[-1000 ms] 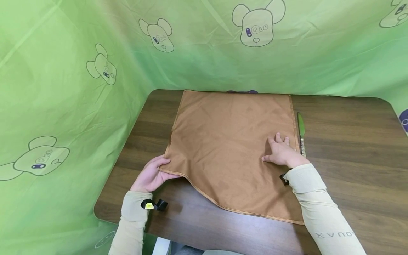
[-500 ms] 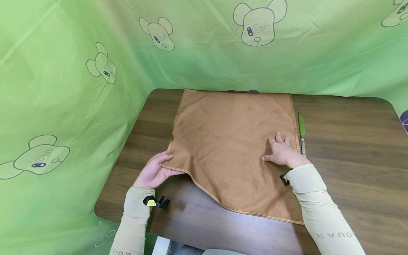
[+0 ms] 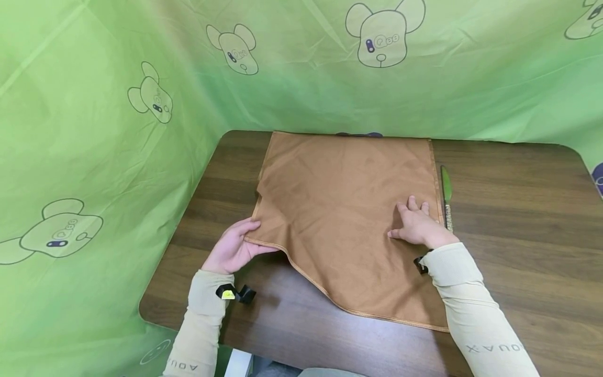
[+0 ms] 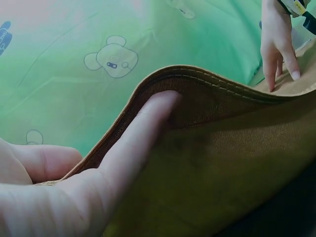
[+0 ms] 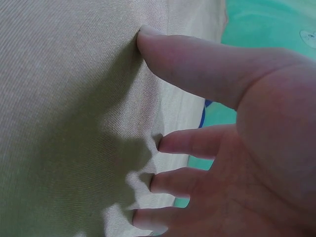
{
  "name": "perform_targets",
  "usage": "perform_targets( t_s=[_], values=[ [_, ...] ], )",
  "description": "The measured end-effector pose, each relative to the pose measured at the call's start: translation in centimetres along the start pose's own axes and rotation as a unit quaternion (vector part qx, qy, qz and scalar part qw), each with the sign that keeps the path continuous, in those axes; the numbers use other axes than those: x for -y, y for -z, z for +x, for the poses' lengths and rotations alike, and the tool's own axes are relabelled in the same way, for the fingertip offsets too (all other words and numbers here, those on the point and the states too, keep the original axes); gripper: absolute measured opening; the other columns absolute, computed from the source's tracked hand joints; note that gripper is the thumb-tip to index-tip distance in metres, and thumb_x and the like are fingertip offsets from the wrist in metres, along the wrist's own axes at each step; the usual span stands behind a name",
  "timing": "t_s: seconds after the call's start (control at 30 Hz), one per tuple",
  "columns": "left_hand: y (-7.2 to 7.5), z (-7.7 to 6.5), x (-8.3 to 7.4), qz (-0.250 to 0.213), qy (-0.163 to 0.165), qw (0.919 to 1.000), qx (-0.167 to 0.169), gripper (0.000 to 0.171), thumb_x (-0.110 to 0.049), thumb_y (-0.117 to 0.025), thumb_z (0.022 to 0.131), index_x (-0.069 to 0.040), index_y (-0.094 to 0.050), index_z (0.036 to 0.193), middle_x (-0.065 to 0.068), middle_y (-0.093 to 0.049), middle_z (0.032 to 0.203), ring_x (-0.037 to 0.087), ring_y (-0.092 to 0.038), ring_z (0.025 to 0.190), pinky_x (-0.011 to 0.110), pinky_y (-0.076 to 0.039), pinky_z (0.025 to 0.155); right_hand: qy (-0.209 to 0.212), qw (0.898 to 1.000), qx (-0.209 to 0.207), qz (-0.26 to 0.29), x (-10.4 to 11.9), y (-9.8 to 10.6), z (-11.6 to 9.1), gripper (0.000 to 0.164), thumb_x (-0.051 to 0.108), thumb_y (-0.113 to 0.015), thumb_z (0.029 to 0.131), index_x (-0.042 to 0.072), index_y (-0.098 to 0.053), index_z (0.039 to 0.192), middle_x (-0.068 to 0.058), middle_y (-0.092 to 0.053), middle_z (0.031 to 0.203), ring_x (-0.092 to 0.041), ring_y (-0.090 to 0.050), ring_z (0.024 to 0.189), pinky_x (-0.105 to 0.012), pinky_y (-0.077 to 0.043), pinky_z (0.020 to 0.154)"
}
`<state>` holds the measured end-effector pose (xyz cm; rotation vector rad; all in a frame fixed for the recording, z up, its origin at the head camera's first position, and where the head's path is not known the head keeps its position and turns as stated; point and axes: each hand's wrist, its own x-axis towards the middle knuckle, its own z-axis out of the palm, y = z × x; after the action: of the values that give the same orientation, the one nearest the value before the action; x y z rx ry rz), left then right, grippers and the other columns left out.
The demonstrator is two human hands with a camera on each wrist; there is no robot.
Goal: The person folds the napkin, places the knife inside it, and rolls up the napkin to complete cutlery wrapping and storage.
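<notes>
A brown cloth [image 3: 339, 209] with stitched hems lies spread over the table, its near left corner lifted. My left hand [image 3: 234, 246] pinches that corner, thumb on top and fingers underneath. In the left wrist view, a finger of the left hand [image 4: 123, 143] runs along the underside of the raised hem. My right hand [image 3: 419, 224] rests on the cloth near its right edge, fingers spread and fingertips touching it. The right wrist view shows the thumb and fingertips of the right hand [image 5: 222, 148] against the fabric, with nothing gripped.
A knife [image 3: 446, 196] with a patterned handle lies just beyond the cloth's right edge; its handle end is partly hidden by the right hand. The dark wooden table [image 3: 518, 225] has rounded corners. Green printed curtains [image 3: 301, 78] stand behind and at the left.
My left hand has moved slightly up and to the right, carrying the cloth's corner. A small fold has formed at the cloth's left edge. The right hand has stayed in place.
</notes>
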<state>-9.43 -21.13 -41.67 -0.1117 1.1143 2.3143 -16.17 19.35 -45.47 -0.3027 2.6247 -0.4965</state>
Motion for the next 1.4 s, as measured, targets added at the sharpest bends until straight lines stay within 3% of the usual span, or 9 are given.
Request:
perform_targets(
  t_s=[0.27,0.67,1.4],
  values=[
    [-0.4,0.6,0.0,-0.028,0.005,0.9995,0.014,0.035,-0.007,-0.018,0.105,-0.009,-0.029,0.139,0.010,-0.061,0.122,0.024,-0.063,0.112,0.048,-0.053,0.090,0.001,1.000,0.001,0.004,-0.1,0.0,0.0,0.089,0.029,-0.068,0.086,-0.016,-0.019,0.144,-0.050,0.003,0.145,-0.074,0.002,0.127,-0.078,-0.013,0.102],
    [-1.1,1.4,-0.2,-0.038,0.008,0.9991,0.016,0.033,-0.009,-0.022,0.106,-0.007,-0.033,0.137,0.009,-0.062,0.124,0.024,-0.063,0.114,0.048,-0.052,0.092,-0.002,1.000,0.002,0.002,-0.1,0.0,0.1,0.090,0.031,-0.068,0.086,-0.016,-0.019,0.145,-0.049,0.003,0.145,-0.074,0.003,0.128,-0.080,-0.014,0.099],
    [-2.6,3.1,0.1,-0.013,0.003,0.9999,0.001,0.046,-0.010,-0.020,0.105,-0.009,-0.019,0.151,0.006,-0.055,0.129,0.020,-0.060,0.116,0.043,-0.053,0.091,0.005,1.000,-0.001,-0.004,-0.2,0.0,0.0,0.090,0.030,-0.068,0.086,-0.017,-0.019,0.144,-0.050,0.003,0.144,-0.074,0.001,0.127,-0.078,-0.013,0.102]
  ],
)
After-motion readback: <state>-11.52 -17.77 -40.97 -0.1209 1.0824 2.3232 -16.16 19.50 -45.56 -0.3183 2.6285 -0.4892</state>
